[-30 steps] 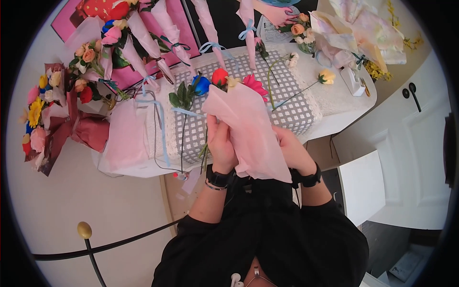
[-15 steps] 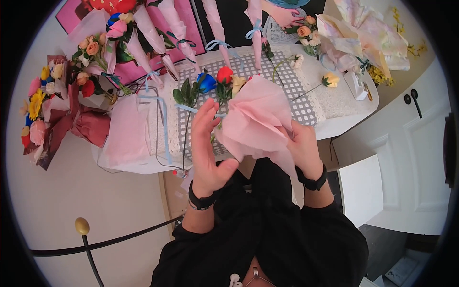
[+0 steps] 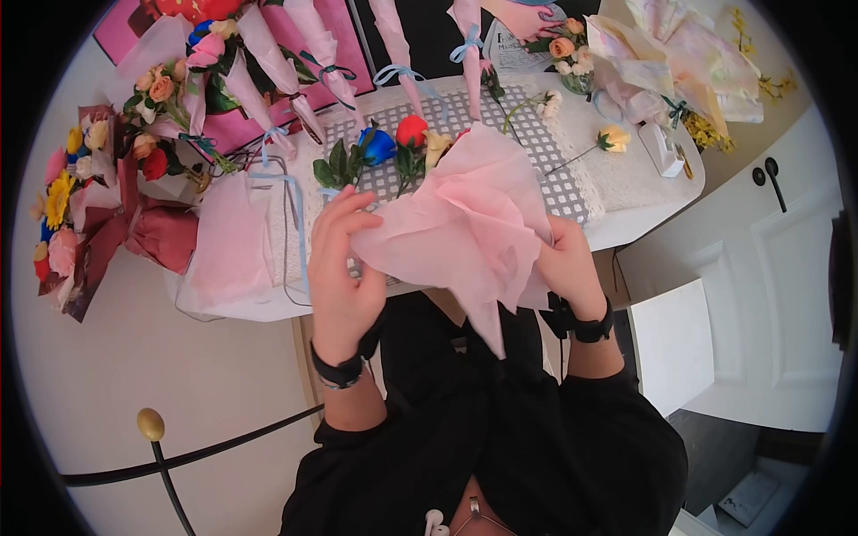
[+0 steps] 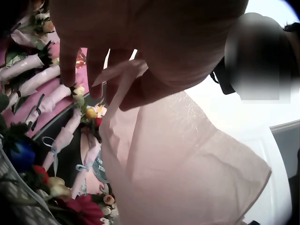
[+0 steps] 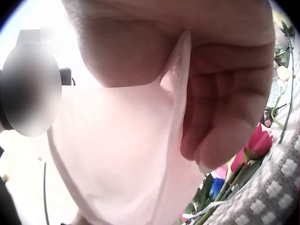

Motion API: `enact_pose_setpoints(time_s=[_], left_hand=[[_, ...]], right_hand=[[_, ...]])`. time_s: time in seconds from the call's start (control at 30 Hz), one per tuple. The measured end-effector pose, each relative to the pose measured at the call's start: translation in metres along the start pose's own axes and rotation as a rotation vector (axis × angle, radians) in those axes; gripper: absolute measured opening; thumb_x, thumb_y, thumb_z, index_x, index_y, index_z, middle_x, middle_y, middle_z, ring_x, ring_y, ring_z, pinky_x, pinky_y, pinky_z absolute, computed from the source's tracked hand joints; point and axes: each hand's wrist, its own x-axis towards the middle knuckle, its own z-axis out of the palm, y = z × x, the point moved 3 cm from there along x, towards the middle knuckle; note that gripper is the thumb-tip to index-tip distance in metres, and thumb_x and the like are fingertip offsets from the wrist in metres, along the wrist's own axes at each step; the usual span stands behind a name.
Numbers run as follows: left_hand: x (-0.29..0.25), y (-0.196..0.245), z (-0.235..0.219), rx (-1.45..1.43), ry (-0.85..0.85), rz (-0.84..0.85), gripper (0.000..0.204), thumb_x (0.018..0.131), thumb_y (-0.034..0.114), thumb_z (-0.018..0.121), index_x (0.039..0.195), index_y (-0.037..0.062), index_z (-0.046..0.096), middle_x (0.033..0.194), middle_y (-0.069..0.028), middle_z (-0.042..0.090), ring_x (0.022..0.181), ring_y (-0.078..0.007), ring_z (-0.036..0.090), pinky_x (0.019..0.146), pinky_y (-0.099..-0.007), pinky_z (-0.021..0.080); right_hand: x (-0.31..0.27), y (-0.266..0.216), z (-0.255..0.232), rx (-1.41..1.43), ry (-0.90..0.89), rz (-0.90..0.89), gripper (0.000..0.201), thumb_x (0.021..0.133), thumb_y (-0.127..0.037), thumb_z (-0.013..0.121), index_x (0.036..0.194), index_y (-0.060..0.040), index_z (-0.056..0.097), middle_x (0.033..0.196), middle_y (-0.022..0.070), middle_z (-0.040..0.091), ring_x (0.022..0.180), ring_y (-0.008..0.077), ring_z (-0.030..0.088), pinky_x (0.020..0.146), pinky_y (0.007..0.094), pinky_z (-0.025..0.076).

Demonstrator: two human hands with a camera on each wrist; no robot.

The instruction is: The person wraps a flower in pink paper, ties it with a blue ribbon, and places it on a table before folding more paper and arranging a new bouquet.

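Note:
A sheet of pink wrapping paper (image 3: 465, 214), creased and partly spread, is held up over the table's front edge. My left hand (image 3: 344, 268) is at the paper's left corner, which passes between thumb and fingers in the left wrist view. My right hand (image 3: 572, 268) pinches the opposite edge between thumb and fingers. Just behind the sheet, a blue rose (image 3: 377, 146), a red flower (image 3: 411, 131) and a cream flower (image 3: 436, 148) lie on the checked cloth. A magenta flower (image 5: 258, 141) beside them is mostly hidden from the head view by the paper.
More pink paper (image 3: 228, 241) lies at the table's left, beside a blue ribbon (image 3: 297, 214). Several paper-wrapped flowers line the back. A bouquet in dark red wrapping (image 3: 165, 234) stands at far left. A yellow rose (image 3: 614, 138) and a white box (image 3: 660, 154) are on the right.
My left hand let go of the paper, moved left, and now has its left corner between thumb and fingers. The sheet has turned and spread wider; my right hand kept hold of its edge.

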Motion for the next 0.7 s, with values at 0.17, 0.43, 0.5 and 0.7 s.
enact_pose_setpoints(time_s=[0.17,0.43,0.5,0.7], left_hand=[[0.013,0.028,-0.022,0.202,-0.177,0.092,0.036,0.069,-0.004,0.053,0.102,0.0004,0.068,0.134,-0.0154,0.059,0.130,-0.0383,0.050,0.110,-0.0465,0.036],[0.018,0.061,0.039,0.069,-0.265,-0.049,0.023,0.079,-0.003,0.067,0.102,0.0014,0.066,0.112,-0.0136,0.063,0.095,-0.0306,0.065,0.079,-0.0354,0.052],[0.015,0.054,0.047,0.075,-0.292,0.029,0.024,0.078,-0.006,0.064,0.100,0.0035,0.065,0.108,-0.0116,0.063,0.093,-0.0307,0.065,0.078,-0.0347,0.052],[0.001,0.023,0.045,0.108,-0.310,0.140,0.022,0.074,-0.008,0.062,0.093,0.0023,0.061,0.108,-0.0106,0.063,0.095,-0.0315,0.064,0.080,-0.0380,0.053]], right_hand=[[-0.004,-0.027,0.000,-0.289,0.096,-0.102,0.019,0.087,-0.015,0.063,0.098,-0.0021,0.072,0.070,0.0188,0.065,0.060,0.0268,0.066,0.057,0.0344,0.049],[-0.005,-0.046,0.007,-0.482,0.134,-0.277,0.014,0.085,-0.015,0.064,0.088,-0.0028,0.070,0.066,0.0182,0.062,0.060,0.0357,0.063,0.054,0.0389,0.048],[-0.005,-0.044,0.004,-0.405,0.118,-0.220,0.014,0.084,-0.015,0.065,0.090,-0.0029,0.071,0.067,0.0187,0.062,0.058,0.0333,0.063,0.054,0.0375,0.048],[-0.003,-0.032,-0.006,-0.160,0.039,-0.005,0.019,0.088,-0.015,0.064,0.100,-0.0020,0.073,0.071,0.0123,0.069,0.061,0.0132,0.063,0.058,0.0299,0.048]])
